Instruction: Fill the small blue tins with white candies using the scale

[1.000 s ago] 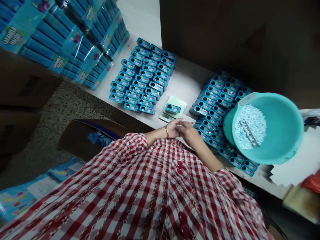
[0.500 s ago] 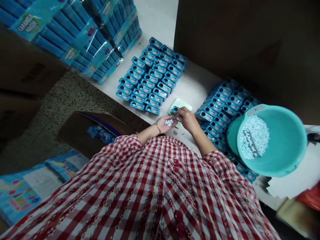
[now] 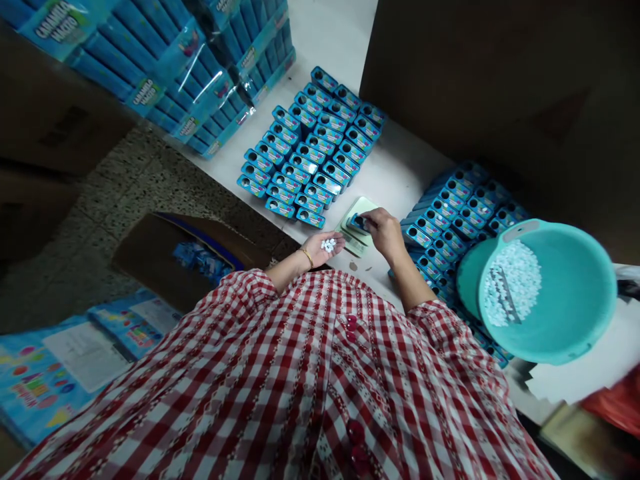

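Observation:
My left hand (image 3: 323,249) is palm up with several small white pieces (image 3: 329,245) lying in it, its fingers slightly curled. To its right, my right hand (image 3: 384,233) has its fingers closed round the end of a small blue tin (image 3: 358,221), over a pale green scale (image 3: 367,203). Whether the tin rests on the scale I cannot tell. Rows of blue tins (image 3: 315,155) with round dark holes on top stand behind the hands. More blue tins (image 3: 453,200) stand to the right.
A teal tub (image 3: 575,287) with white pieces and a grey strip stands at the right. Wrapped blue packs (image 3: 145,60) are stacked at upper left. An open carton (image 3: 150,257) sits below the edge of the white table (image 3: 400,157). Large cardboard stands behind.
My left hand has moved slightly left, away from the scale, still bearing the white pieces. My right hand has shifted slightly right with the tin. The camera view has shifted a little.

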Available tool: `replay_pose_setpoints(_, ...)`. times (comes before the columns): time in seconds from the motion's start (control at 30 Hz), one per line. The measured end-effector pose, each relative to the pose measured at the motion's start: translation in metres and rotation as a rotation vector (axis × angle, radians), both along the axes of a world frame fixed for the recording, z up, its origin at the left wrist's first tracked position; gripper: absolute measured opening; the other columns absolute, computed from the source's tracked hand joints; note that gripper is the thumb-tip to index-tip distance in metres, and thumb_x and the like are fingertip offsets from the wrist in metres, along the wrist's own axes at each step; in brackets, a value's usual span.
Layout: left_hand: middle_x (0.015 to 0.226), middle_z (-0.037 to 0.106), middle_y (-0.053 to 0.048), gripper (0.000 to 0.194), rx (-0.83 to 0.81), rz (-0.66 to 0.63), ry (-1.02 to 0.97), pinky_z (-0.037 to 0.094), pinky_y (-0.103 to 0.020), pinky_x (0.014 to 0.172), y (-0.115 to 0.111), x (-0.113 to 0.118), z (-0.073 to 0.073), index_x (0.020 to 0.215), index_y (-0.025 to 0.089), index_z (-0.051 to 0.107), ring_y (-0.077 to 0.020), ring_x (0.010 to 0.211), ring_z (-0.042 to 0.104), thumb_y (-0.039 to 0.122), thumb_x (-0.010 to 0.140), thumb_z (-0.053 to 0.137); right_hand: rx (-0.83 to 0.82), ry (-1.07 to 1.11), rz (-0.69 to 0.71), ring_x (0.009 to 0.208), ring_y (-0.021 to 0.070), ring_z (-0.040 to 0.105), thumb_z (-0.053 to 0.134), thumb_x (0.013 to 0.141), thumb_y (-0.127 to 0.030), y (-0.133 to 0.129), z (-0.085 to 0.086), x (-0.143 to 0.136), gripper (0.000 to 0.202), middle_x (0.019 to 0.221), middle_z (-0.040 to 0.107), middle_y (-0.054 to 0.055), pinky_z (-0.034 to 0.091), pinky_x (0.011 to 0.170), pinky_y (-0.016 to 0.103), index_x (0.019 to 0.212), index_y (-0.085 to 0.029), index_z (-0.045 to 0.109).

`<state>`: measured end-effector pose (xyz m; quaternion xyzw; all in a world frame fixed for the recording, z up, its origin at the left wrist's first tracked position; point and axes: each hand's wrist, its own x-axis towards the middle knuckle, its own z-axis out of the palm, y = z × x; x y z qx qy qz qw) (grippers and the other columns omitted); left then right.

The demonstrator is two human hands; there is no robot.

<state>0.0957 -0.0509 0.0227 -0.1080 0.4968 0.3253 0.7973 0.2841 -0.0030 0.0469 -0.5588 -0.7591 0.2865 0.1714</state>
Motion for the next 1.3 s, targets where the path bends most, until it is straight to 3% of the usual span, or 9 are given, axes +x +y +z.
replay_pose_setpoints(0.1, 0.061, 0.065, -0.009, 0.028, -0.014, 0.011, 0.012, 0.051, -0.02, 0.054, -0.004, -0.006, 0.001, 0.074, 0.006, 0.063, -0.012, 0.057, 0.063, 0.015, 0.09, 0.042, 0.059, 0.137, -0.175, 0.085, 0.019, 0.062, 0.051, 0.08, -0.014, -0.007, 0.004, 0.012, 0.021, 0.089, 0.066, 0.006, 0.05, 0.08, 0.034, 0.09, -0.02, 0.069)
replay_pose_setpoints(0.17, 0.062, 0.065, -0.009, 0.028, -0.026, -0.03, -0.003, 0.05, -0.021, 0.054, -0.009, -0.007, -0.001, 0.074, 0.006, 0.063, -0.0124, 0.057, 0.063, 0.015, 0.09, 0.042, 0.065, 0.221, -0.193, 0.083, 0.0187, 0.063, 0.053, 0.081, -0.017, -0.019, 0.008, 0.011, 0.018, 0.087, 0.067, 0.005, 0.051, 0.079, 0.034, 0.089, -0.021, 0.068)
replay_pose_setpoints(0.27, 0.061, 0.063, -0.008, 0.027, -0.04, -0.148, -0.079, 0.05, -0.024, 0.055, -0.018, 0.0, -0.006, 0.074, 0.007, 0.063, -0.0135, 0.057, 0.061, 0.015, 0.089, 0.042, 0.0, 0.32, 0.034, 0.088, 0.0177, 0.063, 0.052, 0.084, -0.018, -0.048, 0.017, -0.007, 0.019, 0.091, 0.067, 0.005, 0.052, 0.082, 0.033, 0.093, -0.022, 0.069)
replay_pose_setpoints(0.37, 0.055, 0.058, -0.003, 0.024, -0.032, -0.206, -0.132, 0.046, -0.023, 0.052, -0.025, 0.008, -0.011, 0.074, 0.009, 0.063, -0.0116, 0.05, 0.055, 0.013, 0.088, 0.044, -0.093, 0.309, 0.264, 0.1, 0.0172, 0.061, 0.047, 0.088, -0.021, -0.076, 0.023, -0.024, 0.025, 0.108, 0.065, 0.007, 0.051, 0.087, 0.032, 0.105, -0.025, 0.066)
replay_pose_setpoints(0.47, 0.053, 0.056, -0.004, 0.027, -0.052, -0.313, -0.133, 0.034, -0.018, 0.039, -0.026, 0.009, -0.013, 0.072, 0.009, 0.062, -0.0105, 0.046, 0.051, 0.016, 0.09, 0.042, -0.094, 0.231, 0.217, 0.104, 0.0174, 0.06, 0.046, 0.09, -0.024, -0.089, 0.022, -0.016, 0.027, 0.114, 0.063, 0.007, 0.051, 0.089, 0.032, 0.11, -0.026, 0.064)
replay_pose_setpoints(0.57, 0.054, 0.054, -0.005, 0.033, -0.071, -0.351, -0.093, 0.022, -0.015, 0.033, -0.025, 0.002, -0.013, 0.067, 0.008, 0.059, -0.0079, 0.042, 0.047, 0.021, 0.091, 0.041, -0.018, 0.134, 0.024, 0.097, 0.0194, 0.061, 0.046, 0.09, -0.026, -0.086, 0.015, 0.014, 0.025, 0.101, 0.066, 0.008, 0.051, 0.087, 0.035, 0.104, -0.023, 0.066)
replay_pose_setpoints(0.7, 0.053, 0.052, -0.003, 0.031, -0.089, -0.22, -0.046, 0.022, -0.011, 0.031, -0.024, -0.008, -0.012, 0.066, 0.008, 0.057, -0.0051, 0.039, 0.044, 0.021, 0.091, 0.043, 0.073, -0.017, -0.104, 0.091, 0.0219, 0.059, 0.048, 0.089, -0.028, -0.066, 0.006, 0.037, 0.023, 0.094, 0.065, 0.008, 0.049, 0.083, 0.037, 0.1, -0.021, 0.067)
replay_pose_setpoints(0.97, 0.053, 0.05, -0.001, 0.029, -0.108, -0.085, 0.002, 0.023, -0.01, 0.029, -0.026, -0.02, -0.008, 0.068, 0.009, 0.056, -0.0042, 0.037, 0.043, 0.02, 0.091, 0.043, 0.096, -0.265, -0.048, 0.092, 0.025, 0.052, 0.042, 0.091, -0.031, -0.035, 0.003, -0.002, 0.03, 0.098, 0.061, 0.012, 0.043, 0.082, 0.037, 0.109, -0.017, 0.062)
replay_pose_setpoints(1.3, 0.053, 0.051, -0.001, 0.031, -0.072, -0.101, -0.001, 0.024, -0.01, 0.029, -0.026, -0.023, -0.01, 0.069, 0.009, 0.056, -0.0046, 0.038, 0.044, 0.02, 0.092, 0.04, -0.026, -0.417, -0.062, 0.089, 0.0256, 0.051, 0.045, 0.086, -0.017, -0.023, -0.003, -0.018, 0.021, 0.093, 0.06, 0.013, 0.042, 0.074, 0.034, 0.097, -0.016, 0.063)
